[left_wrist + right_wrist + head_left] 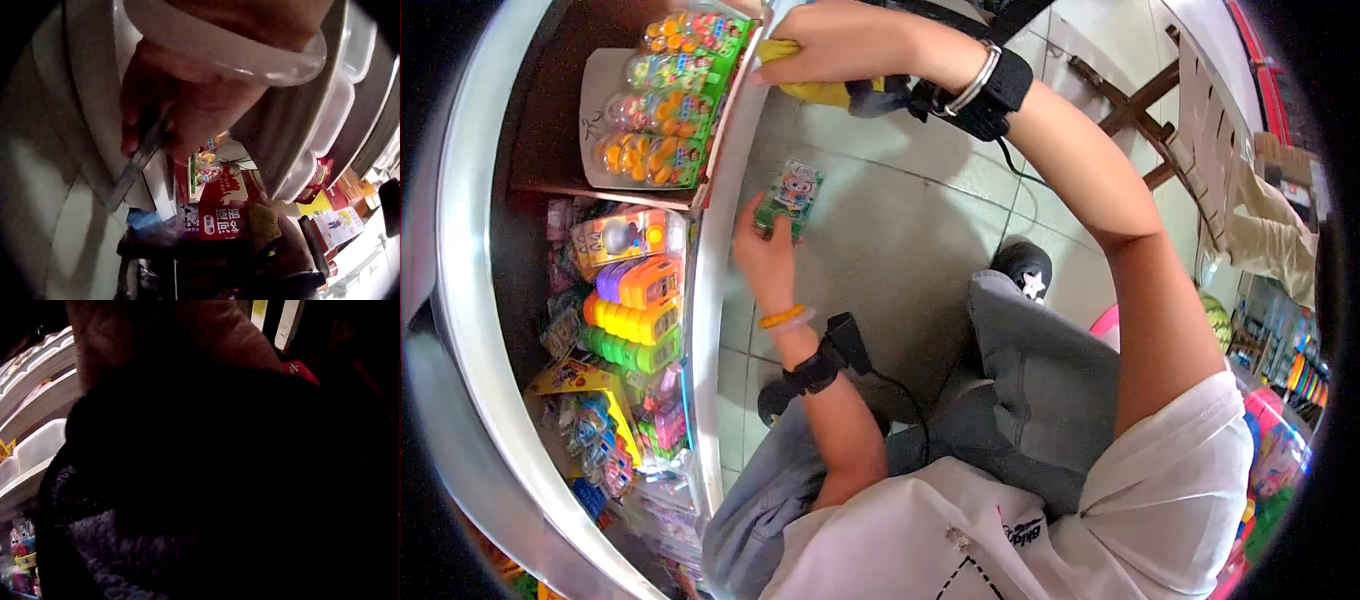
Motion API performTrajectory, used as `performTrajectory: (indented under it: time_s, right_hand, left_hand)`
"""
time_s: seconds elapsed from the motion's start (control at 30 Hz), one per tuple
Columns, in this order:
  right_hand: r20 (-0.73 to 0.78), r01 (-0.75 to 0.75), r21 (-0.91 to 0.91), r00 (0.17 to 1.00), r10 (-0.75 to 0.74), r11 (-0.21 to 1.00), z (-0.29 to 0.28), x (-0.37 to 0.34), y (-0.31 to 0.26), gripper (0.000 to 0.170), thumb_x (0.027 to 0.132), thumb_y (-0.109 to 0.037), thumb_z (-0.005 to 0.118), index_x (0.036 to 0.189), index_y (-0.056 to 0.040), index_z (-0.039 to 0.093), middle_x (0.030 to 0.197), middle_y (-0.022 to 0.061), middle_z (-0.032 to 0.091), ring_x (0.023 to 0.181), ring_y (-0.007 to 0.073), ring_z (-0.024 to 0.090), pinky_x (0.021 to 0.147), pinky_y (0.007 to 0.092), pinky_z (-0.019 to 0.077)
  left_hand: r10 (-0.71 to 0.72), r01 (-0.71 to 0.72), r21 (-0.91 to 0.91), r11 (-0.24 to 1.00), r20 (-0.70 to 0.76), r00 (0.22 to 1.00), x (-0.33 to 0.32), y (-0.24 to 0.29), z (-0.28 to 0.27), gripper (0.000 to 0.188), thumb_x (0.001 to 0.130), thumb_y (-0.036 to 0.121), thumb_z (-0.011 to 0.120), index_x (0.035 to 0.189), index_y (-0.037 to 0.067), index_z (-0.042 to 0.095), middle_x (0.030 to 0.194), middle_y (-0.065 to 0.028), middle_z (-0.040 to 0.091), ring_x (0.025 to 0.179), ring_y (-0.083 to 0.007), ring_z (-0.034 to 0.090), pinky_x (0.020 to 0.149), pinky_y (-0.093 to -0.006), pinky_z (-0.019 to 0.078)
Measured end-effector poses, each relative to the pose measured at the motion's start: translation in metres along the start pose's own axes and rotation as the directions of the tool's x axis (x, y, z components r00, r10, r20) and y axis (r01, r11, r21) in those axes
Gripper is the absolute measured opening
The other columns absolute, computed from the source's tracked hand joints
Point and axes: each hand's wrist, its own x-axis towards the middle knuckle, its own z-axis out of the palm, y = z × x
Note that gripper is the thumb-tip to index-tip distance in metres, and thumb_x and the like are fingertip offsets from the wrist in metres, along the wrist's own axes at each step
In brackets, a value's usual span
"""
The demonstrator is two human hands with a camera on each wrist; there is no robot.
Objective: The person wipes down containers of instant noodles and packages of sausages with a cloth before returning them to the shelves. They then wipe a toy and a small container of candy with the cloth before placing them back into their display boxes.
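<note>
My left hand (767, 250) pinches a small green pack (792, 192) with a cartoon figure on its face, held above the tiled floor. From the left wrist view, the left hand (194, 112) has thumb and fingers on the pack (139, 164), which shows edge-on. Up at the shelf's edge, my right hand (830, 42) grips a yellow and dark grey cloth (815, 92); its fingertips are partly hidden. Fuzzy dark cloth (119, 544) hangs below the wrist in the right wrist view, which is mostly black.
A shelf with a pale metal rim (725, 270) runs down the left. It holds a green display box (718, 110) of capsule toys and several bright plastic toys (635, 315). A wooden rack (1145, 115) stands on the tiles at the right. Clear trays (331, 119) line other shelves.
</note>
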Motion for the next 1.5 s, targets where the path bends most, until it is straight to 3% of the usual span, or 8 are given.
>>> performTrajectory:
  time_s: [0.67,0.83,0.93,1.0,1.17,1.3,1.43,1.5]
  right_hand:
    - [-0.005,-0.051,-0.005,0.999,0.051,0.999,0.003,0.003,0.003,0.060,0.083,-0.053,0.053,0.087,0.0055,0.066,0.080,0.0249,0.065,0.074,0.0361,0.065,0.070,0.0422,0.0520]
    - [0.033,-0.020,0.039,0.999,0.019,0.999,-0.014,-0.024,-0.002,0.061,0.083,-0.057,0.053,0.091,0.0029,0.065,0.082,0.0238,0.066,0.076,0.0360,0.065,0.071,0.0421,0.0520]
    - [0.310,-0.153,-0.088,0.935,0.173,0.984,-0.029,-0.027,-0.020,0.050,0.087,-0.047,0.056,0.110,-0.0028,0.059,0.093,0.0200,0.063,0.085,0.0305,0.061,0.073,0.0373,0.0468]
    - [0.134,0.053,0.231,0.987,-0.085,0.972,-0.027,-0.035,-0.026,0.046,0.089,-0.043,0.056,0.109,-0.0018,0.058,0.094,0.0198,0.062,0.084,0.0294,0.060,0.074,0.0362,0.0459]
    - [0.189,-0.008,0.422,0.979,-0.079,0.907,-0.036,-0.018,-0.052,0.036,0.089,-0.020,0.059,0.117,0.0018,0.055,0.098,0.0083,0.063,0.091,0.0113,0.055,0.083,0.0259,0.0441]
    - [0.014,0.181,0.525,0.975,-0.221,0.831,-0.024,-0.007,-0.059,0.030,0.088,-0.016,0.058,0.113,0.0001,0.057,0.093,0.0060,0.063,0.088,0.0100,0.054,0.079,0.0262,0.0449]
    - [0.198,-0.049,0.579,0.977,-0.081,0.814,-0.033,0.000,-0.087,0.024,0.086,-0.014,0.060,0.106,-0.0006,0.058,0.085,0.0017,0.059,0.081,0.0071,0.051,0.073,0.0239,0.0432]
    - [0.122,0.079,0.440,0.982,-0.146,0.894,-0.025,0.007,-0.094,0.022,0.083,-0.010,0.064,0.101,0.0001,0.058,0.085,0.0018,0.059,0.081,0.0066,0.051,0.073,0.0244,0.0436]
  left_hand:
    - [0.022,-0.023,0.101,0.995,0.010,1.000,0.003,0.002,-0.006,0.036,0.084,0.005,0.055,0.119,0.001,0.056,0.063,-0.0047,0.057,0.047,-0.0103,0.054,0.041,-0.0234,0.0415]
    - [0.071,-0.061,-0.234,0.970,0.034,0.997,-0.008,0.030,-0.010,0.043,0.086,0.004,0.055,0.129,0.005,0.048,0.072,-0.0056,0.061,0.053,-0.0104,0.058,0.047,-0.0211,0.0434]
    - [0.166,-0.136,-0.358,0.924,0.054,0.985,-0.019,0.064,-0.013,0.053,0.088,0.008,0.058,0.136,0.005,0.038,0.088,-0.0069,0.064,0.060,-0.0120,0.061,0.051,-0.0211,0.0451]
    - [0.213,-0.171,-0.381,0.909,0.071,0.975,-0.022,0.069,-0.017,0.054,0.088,0.012,0.058,0.137,0.005,0.037,0.097,-0.0072,0.064,0.062,-0.0125,0.061,0.052,-0.0218,0.0451]
    - [0.253,-0.153,-0.518,0.841,0.128,0.959,-0.028,0.078,-0.028,0.067,0.086,0.006,0.061,0.142,0.003,0.024,0.097,-0.0109,0.064,0.068,-0.0175,0.066,0.055,-0.0222,0.0473]
    - [0.267,-0.142,-0.565,0.813,0.146,0.953,-0.031,0.073,-0.039,0.064,0.087,0.003,0.059,0.141,0.005,0.026,0.099,-0.0108,0.064,0.069,-0.0174,0.066,0.056,-0.0228,0.0479]
    - [0.230,-0.132,-0.512,0.849,0.132,0.964,-0.033,0.072,-0.054,0.065,0.087,0.003,0.057,0.143,0.007,0.025,0.099,-0.0124,0.065,0.074,-0.0187,0.066,0.058,-0.0238,0.0492]
    - [0.257,-0.176,-0.495,0.851,0.100,0.961,-0.031,0.066,-0.059,0.066,0.087,0.001,0.057,0.143,0.007,0.023,0.102,-0.0126,0.064,0.078,-0.0193,0.066,0.059,-0.0238,0.0497]
